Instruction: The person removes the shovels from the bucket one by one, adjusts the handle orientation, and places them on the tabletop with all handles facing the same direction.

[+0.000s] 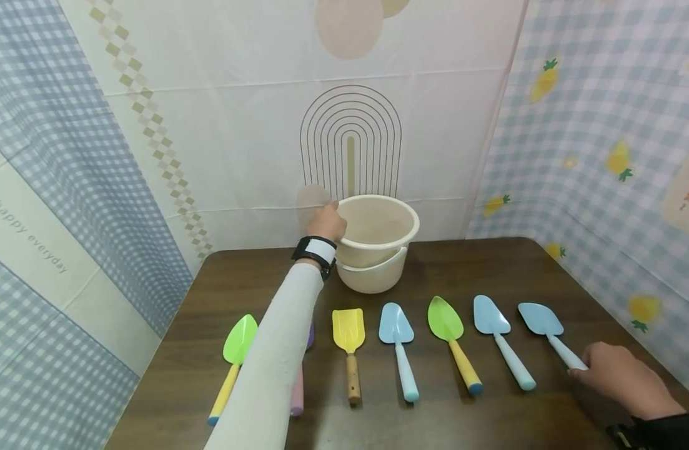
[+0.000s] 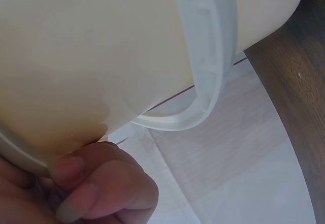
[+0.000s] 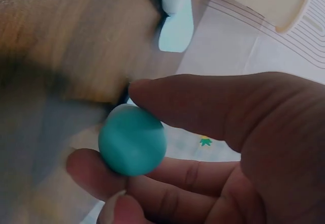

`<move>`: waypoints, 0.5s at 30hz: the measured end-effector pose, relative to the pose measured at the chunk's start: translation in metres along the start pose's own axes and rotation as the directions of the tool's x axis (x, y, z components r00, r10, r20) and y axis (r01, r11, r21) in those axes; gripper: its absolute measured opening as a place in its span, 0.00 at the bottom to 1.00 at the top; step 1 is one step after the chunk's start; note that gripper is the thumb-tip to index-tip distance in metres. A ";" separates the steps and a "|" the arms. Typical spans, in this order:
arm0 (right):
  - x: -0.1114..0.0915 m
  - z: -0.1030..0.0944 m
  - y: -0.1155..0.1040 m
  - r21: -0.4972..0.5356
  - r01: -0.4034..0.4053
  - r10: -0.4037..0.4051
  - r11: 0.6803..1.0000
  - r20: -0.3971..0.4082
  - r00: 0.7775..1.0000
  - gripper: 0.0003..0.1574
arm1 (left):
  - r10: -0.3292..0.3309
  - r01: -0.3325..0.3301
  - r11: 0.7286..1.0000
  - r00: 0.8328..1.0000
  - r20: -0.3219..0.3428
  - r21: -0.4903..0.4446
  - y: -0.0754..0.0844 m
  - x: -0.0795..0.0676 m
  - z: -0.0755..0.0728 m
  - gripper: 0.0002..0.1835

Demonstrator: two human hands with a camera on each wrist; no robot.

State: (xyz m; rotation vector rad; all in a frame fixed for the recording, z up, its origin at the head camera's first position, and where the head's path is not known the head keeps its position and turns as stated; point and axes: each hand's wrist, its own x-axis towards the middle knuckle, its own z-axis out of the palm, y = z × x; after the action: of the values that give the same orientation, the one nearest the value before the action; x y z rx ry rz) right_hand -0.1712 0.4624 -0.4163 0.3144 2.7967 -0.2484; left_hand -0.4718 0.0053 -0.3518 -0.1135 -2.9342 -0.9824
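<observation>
My left hand (image 1: 326, 222) grips the rim of a cream bucket (image 1: 372, 278) at the back of the table. In the left wrist view, its curled fingers (image 2: 122, 183) hold the rim beside the bucket's wall (image 2: 86, 56), and the white bail (image 2: 216, 56) hangs down. At the right end of a row of toy trowels, my right hand (image 1: 622, 375) holds a light blue trowel (image 1: 541, 319) by its handle. Up close in the right wrist view, the handle's round teal end (image 3: 132, 140) sits between thumb and fingers. The trowel's blade is hidden there.
Along the brown table (image 1: 181, 312) lie another blue trowel (image 1: 490, 315), a green one (image 1: 445, 319), a blue one (image 1: 396, 325), a yellow scoop (image 1: 348, 328) and a green trowel (image 1: 240, 340). My left forearm partly covers a purple-and-pink one (image 1: 297, 394). Patterned cloth (image 1: 237, 156) stands behind.
</observation>
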 end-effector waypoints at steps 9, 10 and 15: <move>-0.002 0.007 -0.002 0.005 -0.004 0.004 1.000 0.015 1.000 0.18 | 0.007 -0.007 1.000 1.000 0.008 -0.001 0.000 0.000 -0.001 0.33; -0.002 0.007 -0.002 0.006 -0.010 0.010 1.000 0.019 1.000 0.18 | 0.008 -0.008 1.000 1.000 0.010 -0.001 0.000 0.000 -0.001 0.33; 0.000 0.010 0.002 0.006 -0.024 0.023 1.000 0.025 0.999 0.18 | 0.005 -0.006 1.000 1.000 0.017 0.006 0.002 0.000 -0.001 0.34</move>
State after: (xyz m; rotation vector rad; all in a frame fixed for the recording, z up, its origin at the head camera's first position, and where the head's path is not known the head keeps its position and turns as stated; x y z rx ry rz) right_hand -0.1679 0.4625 -0.4257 0.3430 2.7662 -0.2537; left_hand -0.4717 0.0057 -0.3497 -0.1301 -2.9499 -0.9768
